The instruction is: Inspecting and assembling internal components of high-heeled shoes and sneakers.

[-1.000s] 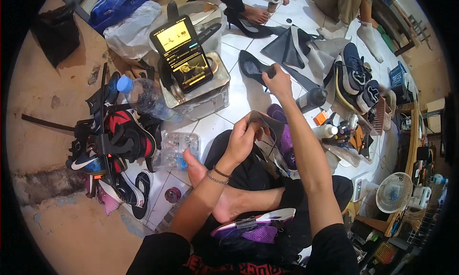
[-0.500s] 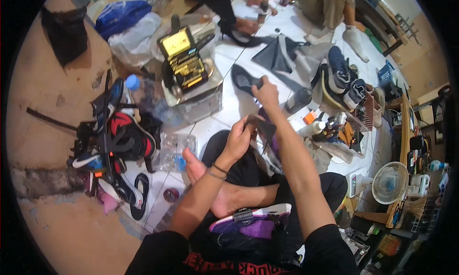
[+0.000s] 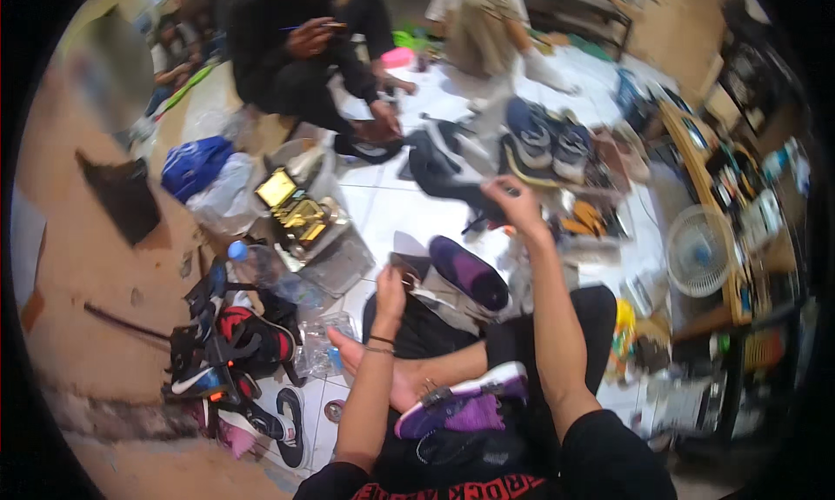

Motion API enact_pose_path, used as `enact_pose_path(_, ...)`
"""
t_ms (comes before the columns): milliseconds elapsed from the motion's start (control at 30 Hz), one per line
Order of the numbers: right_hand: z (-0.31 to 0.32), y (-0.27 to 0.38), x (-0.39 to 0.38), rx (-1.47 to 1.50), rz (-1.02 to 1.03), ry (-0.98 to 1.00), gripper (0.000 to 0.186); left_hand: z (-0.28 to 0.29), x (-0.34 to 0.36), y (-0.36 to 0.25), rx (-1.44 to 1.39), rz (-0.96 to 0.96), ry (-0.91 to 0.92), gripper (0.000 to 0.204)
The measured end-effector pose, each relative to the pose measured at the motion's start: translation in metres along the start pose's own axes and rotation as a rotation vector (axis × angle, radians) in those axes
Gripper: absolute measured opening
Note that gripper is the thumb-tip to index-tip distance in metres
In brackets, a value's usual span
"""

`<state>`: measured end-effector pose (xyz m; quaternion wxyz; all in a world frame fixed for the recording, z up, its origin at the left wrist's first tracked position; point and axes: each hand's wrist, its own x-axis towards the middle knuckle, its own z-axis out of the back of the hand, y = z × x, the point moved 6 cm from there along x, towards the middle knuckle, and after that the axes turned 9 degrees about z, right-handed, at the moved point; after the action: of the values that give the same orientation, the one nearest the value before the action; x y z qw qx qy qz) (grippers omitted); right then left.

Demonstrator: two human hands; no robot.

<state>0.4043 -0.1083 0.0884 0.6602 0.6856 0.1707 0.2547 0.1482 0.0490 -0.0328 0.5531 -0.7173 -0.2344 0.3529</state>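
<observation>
My left hand [image 3: 391,293] is closed on a small dark flat piece [image 3: 412,263], above my folded leg. Out to the right, my right hand [image 3: 520,206] pinches the near end of a black, insole-shaped piece [image 3: 465,194]. Its far part blends with dark material behind it. On the floor between the hands lies a purple and black shoe [image 3: 470,272]. Another purple shoe [image 3: 474,416], with a pale sole and dark clips on it, rests in my lap.
A toolbox [image 3: 296,206] with a yellow inside stands open on a bin at the left. Several shoes [image 3: 252,330] pile by the wall. Sneakers [image 3: 548,143] sit beyond my right hand, a fan [image 3: 701,251] at right. A co-worker in black [image 3: 287,56] sits ahead.
The view has shifted up and round. My right hand has lifted the black piece and moved away from my left. The purple shoe on the floor has come into fuller view.
</observation>
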Motion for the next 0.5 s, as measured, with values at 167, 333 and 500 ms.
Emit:
enact_pose_path(167, 0.167, 0.024, -0.109, 0.563, 0.104, -0.393, 0.041, -0.008, 0.001, 0.004, 0.206, 0.006, 0.071, 0.026)
enact_pose_path(333, 0.233, -0.012, -0.194, 1.12, 0.201, -0.53, 0.052, -0.026, 0.004, -0.002, 0.276, -0.039, 0.184, 0.027)
enact_pose_path(500, 0.246, -0.03, -0.202, 1.458, 0.409, -0.287, 0.062, -0.025, 0.008, 0.005, 0.317, -0.017, 0.143, 0.024)
